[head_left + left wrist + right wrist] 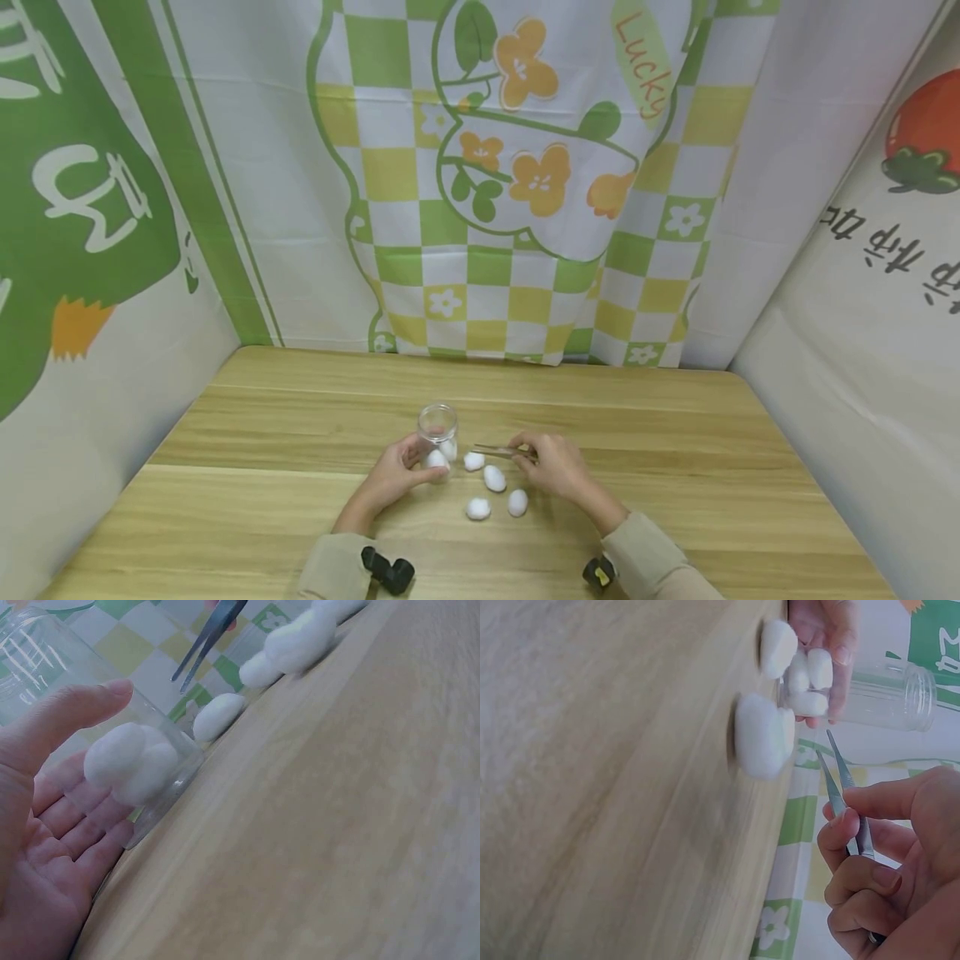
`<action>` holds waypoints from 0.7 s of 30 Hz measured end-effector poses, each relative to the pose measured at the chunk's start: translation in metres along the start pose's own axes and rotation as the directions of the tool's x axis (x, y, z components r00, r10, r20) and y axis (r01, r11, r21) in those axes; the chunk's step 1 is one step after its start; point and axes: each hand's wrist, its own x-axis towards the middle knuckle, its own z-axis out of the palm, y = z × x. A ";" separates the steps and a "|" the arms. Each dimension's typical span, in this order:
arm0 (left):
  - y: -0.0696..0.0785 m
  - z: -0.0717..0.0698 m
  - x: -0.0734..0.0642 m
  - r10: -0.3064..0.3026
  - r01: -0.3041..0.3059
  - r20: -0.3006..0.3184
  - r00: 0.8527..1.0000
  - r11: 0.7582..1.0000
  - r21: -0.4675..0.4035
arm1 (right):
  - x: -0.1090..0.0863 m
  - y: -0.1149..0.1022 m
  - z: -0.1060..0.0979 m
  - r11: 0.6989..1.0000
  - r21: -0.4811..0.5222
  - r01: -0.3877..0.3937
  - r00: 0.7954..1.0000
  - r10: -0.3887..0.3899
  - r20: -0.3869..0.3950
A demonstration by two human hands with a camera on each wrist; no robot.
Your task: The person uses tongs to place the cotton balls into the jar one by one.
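Observation:
A clear jar, open at the top, stands upright on the table with white cotton balls lying at its bottom. My left hand holds the jar from the left side, its thumb and fingers curved around the wall. To the right, my right hand grips metal tweezers between thumb and fingers. The tweezers' tips are apart, with nothing between them, and point left toward the jar. One cotton ball lies just below the tips, beside the jar.
More loose cotton balls lie on the wooden table between the hands, one close to the tweezers and others nearer the front. A patterned curtain hangs along the table's back edge, with printed cloths at both sides.

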 end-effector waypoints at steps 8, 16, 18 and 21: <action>0.002 0.000 -0.001 -0.003 0.003 -0.003 1.000 1.000 -0.020 | 0.002 0.003 0.004 1.000 -0.027 -0.013 1.000 0.014 0.013; 0.000 0.000 0.000 0.012 -0.012 0.005 1.000 1.000 -0.007 | 0.003 0.004 0.007 0.999 -0.033 -0.021 1.000 0.022 0.015; -0.001 0.000 0.000 0.013 -0.013 0.006 1.000 1.000 -0.010 | 0.003 0.004 0.007 0.999 -0.031 -0.023 1.000 0.023 0.018; -0.001 0.000 0.000 0.012 -0.012 0.008 1.000 1.000 -0.009 | 0.003 0.004 0.008 0.999 -0.027 -0.026 0.999 0.027 0.024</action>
